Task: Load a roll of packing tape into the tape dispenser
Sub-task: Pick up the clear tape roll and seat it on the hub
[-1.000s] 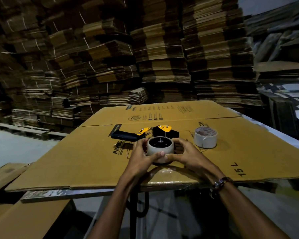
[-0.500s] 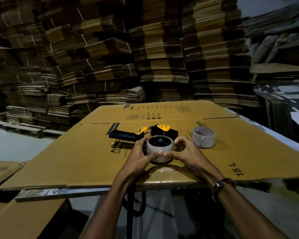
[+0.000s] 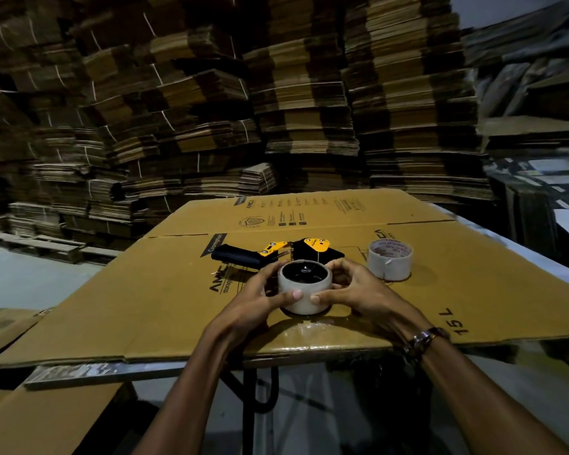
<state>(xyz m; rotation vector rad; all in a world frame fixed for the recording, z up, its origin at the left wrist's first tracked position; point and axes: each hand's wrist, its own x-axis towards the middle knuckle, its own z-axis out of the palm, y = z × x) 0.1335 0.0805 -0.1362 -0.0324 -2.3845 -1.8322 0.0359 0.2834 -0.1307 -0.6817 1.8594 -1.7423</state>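
- Two hands are wrapped around one tape roll [image 3: 304, 289], which is seated over the black hub of the tape dispenser [image 3: 278, 254] lying on its side on the flattened cardboard sheet [image 3: 145, 297].
- The left hand [image 3: 255, 298] is curled around the roll's left side, with its thumb pressed on the wall facing the camera.
- The right hand [image 3: 355, 290] is curled around the roll's right side, its thumb set on the same wall, just beside the left thumb.
- The dispenser's black handle is seen left of the roll and beyond it, with the yellow and black body parts just behind the roll.
- A second roll of tape [image 3: 390, 259] is stood on its flat side to the right of the held roll, near the right hand but apart from it.
- A wristwatch [image 3: 422, 339] is worn on the right wrist.
- Stacks of flattened cartons [image 3: 276, 110] are piled well behind the roll.
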